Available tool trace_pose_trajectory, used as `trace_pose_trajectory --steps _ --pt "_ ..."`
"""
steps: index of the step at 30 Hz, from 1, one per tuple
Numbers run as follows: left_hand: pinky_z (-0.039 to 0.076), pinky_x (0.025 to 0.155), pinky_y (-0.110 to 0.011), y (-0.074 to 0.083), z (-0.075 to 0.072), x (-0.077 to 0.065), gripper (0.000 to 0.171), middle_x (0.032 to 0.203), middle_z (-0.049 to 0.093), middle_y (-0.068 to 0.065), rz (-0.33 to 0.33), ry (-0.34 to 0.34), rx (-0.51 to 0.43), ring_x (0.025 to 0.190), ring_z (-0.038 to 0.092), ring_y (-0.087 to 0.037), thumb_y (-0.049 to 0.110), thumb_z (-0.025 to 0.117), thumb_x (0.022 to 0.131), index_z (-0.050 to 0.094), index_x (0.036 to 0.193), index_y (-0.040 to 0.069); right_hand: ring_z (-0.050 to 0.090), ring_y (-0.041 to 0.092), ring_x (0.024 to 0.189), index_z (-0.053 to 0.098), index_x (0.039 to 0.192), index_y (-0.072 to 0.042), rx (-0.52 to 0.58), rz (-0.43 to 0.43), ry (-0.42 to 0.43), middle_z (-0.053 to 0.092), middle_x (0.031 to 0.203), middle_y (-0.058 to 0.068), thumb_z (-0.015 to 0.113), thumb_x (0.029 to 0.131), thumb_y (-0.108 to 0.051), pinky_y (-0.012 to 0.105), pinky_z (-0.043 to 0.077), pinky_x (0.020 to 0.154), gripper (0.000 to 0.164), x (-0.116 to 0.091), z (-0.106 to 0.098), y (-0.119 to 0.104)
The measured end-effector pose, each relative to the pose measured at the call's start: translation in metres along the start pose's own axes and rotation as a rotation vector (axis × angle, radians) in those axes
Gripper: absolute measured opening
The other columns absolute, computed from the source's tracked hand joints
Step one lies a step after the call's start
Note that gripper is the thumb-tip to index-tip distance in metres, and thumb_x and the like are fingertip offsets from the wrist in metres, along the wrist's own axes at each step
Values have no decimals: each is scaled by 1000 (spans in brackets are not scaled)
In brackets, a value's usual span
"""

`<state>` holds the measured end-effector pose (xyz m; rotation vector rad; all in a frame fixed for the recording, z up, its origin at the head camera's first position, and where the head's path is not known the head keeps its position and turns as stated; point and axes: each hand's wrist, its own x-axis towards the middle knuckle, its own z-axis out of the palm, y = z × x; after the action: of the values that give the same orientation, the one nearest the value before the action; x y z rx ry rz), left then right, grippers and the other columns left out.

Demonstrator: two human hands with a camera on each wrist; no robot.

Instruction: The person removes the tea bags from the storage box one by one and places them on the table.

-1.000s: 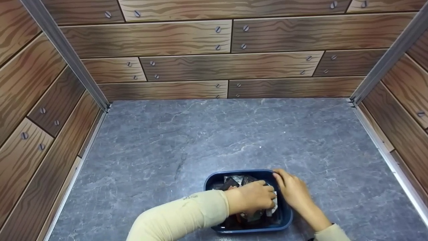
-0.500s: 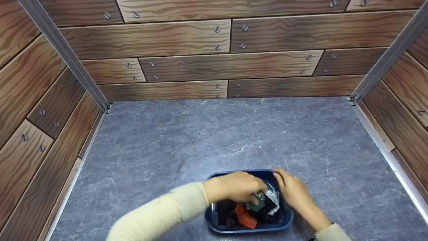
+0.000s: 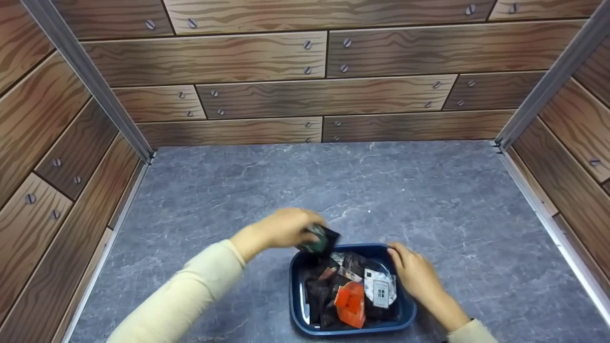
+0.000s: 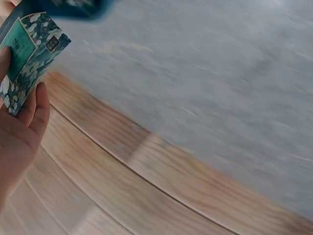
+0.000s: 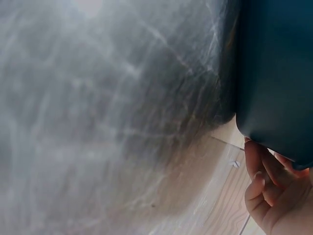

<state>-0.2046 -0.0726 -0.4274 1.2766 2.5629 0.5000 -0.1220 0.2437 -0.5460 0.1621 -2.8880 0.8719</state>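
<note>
My left hand (image 3: 288, 228) pinches a green patterned sachet (image 3: 319, 239) just above the far left corner of a dark blue plastic bin (image 3: 292, 295). In the left wrist view the sachet (image 4: 38, 51) shows a teal panel and a white floral print, with the thumb across its face. My right hand (image 3: 419, 274) grips the bin's rim at the far right corner. The right wrist view has its fingers curled at the edge of the blue wall (image 5: 279, 73). Inside the bin lie an orange sachet (image 3: 351, 305), a white-fronted sachet (image 3: 380, 288) and several dark ones.
The bin stands near the front of a grey marble-patterned tabletop (image 3: 228, 190). Wood-print panels (image 3: 257, 97) enclose the back and both sides. Metal posts (image 3: 88, 76) rise at the back corners.
From inside the bin, my left hand has come up and to the left with the green sachet. The orange and white sachets are now uncovered. My right hand has stayed on the rim.
</note>
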Motion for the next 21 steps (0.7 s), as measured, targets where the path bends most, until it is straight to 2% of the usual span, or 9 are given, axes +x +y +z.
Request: trace_pose_trajectory --steps 5,10,15,21 --pt "51 90 -44 -53 -12 -23 34 109 71 -6 -212 84 -38 98 66 -24 24 74 88 68 120 14 66 44 97 67 114 -9 -9 -8 10 71 106 18 54 102 -17 60 50 83 19 1 -1 0" --pt "51 88 -48 -95 -18 -42 31 105 71 -9 -363 176 -52 95 65 -28 25 74 88 69 115 11 66 43 98 67 113 -10 -6 -12 32 71 106 17 54 102 -17 60 50 84 18 1 0 0" --pt "49 90 -52 -128 -18 -60 28 108 70 -13 -484 256 -88 99 64 -32 22 72 91 68 115 7 66 43 98 67 113 -10 -9 -2 32 71 106 17 55 102 -17 59 50 85 18 1 0 0" --pt "47 92 -56 -153 -12 -80 33 116 67 -18 -597 265 -123 106 62 -37 20 67 95 65 124 4 66 43 97 67 113 -9 2 7 21 71 105 17 55 102 -16 60 50 85 18 0 0 1"
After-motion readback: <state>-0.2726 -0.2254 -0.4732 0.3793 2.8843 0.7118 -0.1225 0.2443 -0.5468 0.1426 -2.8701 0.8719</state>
